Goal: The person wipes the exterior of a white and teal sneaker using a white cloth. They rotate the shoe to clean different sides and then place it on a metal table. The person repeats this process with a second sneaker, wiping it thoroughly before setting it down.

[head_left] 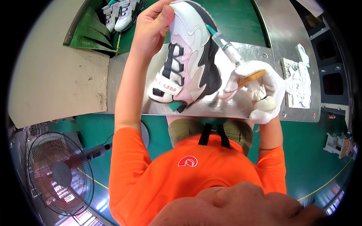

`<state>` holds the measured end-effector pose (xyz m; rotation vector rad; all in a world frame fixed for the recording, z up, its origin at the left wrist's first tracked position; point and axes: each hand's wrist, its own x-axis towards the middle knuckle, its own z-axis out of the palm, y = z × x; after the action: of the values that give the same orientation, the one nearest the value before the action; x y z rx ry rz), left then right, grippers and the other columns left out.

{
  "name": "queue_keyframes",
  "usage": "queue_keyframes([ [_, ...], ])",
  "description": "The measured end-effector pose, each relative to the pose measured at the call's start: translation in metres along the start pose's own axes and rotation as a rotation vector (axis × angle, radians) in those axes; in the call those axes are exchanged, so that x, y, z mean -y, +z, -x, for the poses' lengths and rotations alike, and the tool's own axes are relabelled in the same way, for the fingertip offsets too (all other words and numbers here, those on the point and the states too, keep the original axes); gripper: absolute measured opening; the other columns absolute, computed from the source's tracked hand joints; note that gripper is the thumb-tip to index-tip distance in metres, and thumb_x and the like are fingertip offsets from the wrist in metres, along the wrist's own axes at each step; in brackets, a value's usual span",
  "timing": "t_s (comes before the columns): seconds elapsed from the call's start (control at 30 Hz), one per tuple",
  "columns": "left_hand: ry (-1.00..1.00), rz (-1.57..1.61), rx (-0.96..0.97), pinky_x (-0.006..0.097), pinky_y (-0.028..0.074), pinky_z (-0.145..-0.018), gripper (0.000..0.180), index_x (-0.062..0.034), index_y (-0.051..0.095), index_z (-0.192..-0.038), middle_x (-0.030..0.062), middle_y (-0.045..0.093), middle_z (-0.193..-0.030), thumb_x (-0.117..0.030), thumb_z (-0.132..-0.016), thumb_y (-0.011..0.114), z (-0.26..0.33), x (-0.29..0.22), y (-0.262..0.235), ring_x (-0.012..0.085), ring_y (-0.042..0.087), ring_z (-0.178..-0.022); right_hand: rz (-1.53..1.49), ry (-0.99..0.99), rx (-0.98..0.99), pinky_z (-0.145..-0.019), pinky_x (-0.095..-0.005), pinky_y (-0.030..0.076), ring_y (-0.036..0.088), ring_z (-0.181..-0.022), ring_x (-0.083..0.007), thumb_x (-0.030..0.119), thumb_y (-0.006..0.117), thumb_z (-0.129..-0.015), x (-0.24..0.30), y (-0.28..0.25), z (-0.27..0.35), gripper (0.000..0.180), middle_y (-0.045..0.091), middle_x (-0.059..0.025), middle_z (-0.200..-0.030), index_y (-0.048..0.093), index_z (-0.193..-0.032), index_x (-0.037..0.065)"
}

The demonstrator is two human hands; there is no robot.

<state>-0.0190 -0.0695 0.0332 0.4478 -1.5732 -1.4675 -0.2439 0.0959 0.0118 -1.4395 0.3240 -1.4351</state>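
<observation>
White, pink and black sneaker [189, 62]: over the silver metal tabletop [211, 107]. Left hand [152, 30]: bare fingers grasp its far end. White-gloved right hand [264, 94]: fingers grasp a clear, teal-tipped plastic syringe [227, 48]. Sneaker judged light, soft-topped, firm-soled; best held by the sole.

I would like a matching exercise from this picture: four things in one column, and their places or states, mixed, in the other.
Things:
1. Sneaker
2. Clear syringe
3. Fan
4. Crumpled white material

Places or states:
A. On the metal table, right of both hands
B. At the person's left, with a round wire cage
C. Held by the bare left hand
D. Held in the white-gloved right hand

Right pairs: 1-C, 2-D, 3-B, 4-A
</observation>
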Motion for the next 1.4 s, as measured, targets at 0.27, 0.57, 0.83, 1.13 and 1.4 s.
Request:
queue_keyframes([
  [0.27, -0.021, 0.027, -0.083, 0.015, 0.039, -0.06, 0.054, 0.0051, 0.054, -0.124, 0.0002, 0.064, -0.096, -0.034, -0.089, 0.068, -0.002, -0.008, 0.009, 0.0008, 0.05, -0.067, -0.009, 0.059, -0.289, -0.063, -0.0426, 0.054, 0.062, -0.068, -0.0331, 0.041, 0.077, -0.063, 0.0, 0.005, 0.023, 0.083, 0.06, -0.0218, -0.086, 0.043, -0.121, -0.008],
  [0.57, 0.09, -0.347, 0.3, 0.029, 0.044, -0.093, 0.071, -0.0025, 0.045, -0.131, 0.0094, 0.061, -0.108, -0.016, -0.072, 0.08, -0.006, -0.029, 0.111, 0.0163, 0.058, -0.101, 0.493, -0.193, -0.756, -0.099, -0.0567, 0.04, 0.055, -0.105, -0.0358, 0.025, 0.063, -0.077, 0.063, -0.005, 0.04, 0.063, 0.051, -0.0163, -0.111, 0.038, -0.128, -0.003],
  [0.83, 0.098, -0.447, 0.411, 0.03, 0.045, -0.091, 0.08, -0.0038, 0.039, -0.134, 0.011, 0.064, -0.107, -0.017, -0.068, 0.082, 0.005, -0.03, 0.154, 0.0189, 0.061, -0.099, 0.511, -0.289, -0.604, -0.097, -0.0402, 0.045, 0.056, -0.116, -0.0396, -0.001, 0.06, -0.08, 0.093, 0.011, 0.037, 0.059, 0.052, -0.0132, -0.117, 0.034, -0.133, 0.001],
  [1.13, 0.044, -0.384, 0.499, 0.034, 0.047, -0.09, 0.077, 0.0037, 0.046, -0.126, 0.0156, 0.064, -0.109, -0.026, -0.065, 0.081, 0.002, -0.028, 0.167, 0.0304, 0.062, -0.102, 0.585, 0.02, -0.46, -0.1, -0.0422, 0.046, 0.052, -0.121, -0.0302, -0.001, 0.063, -0.077, 0.104, 0.03, -0.008, 0.063, 0.052, -0.0144, -0.12, 0.037, -0.134, 0.003],
  [1.4, 0.036, -0.347, 0.495, 0.034, 0.045, -0.095, 0.076, -0.0009, 0.05, -0.132, 0.014, 0.063, -0.116, -0.022, -0.067, 0.083, -0.006, -0.023, 0.161, 0.0227, 0.06, -0.106, 0.764, 0.122, -0.577, -0.084, -0.0275, 0.05, 0.06, -0.11, -0.0189, 0.002, 0.075, -0.074, 0.12, 0.023, 0.001, 0.059, 0.055, -0.0093, -0.112, 0.045, -0.126, 0.004],
])
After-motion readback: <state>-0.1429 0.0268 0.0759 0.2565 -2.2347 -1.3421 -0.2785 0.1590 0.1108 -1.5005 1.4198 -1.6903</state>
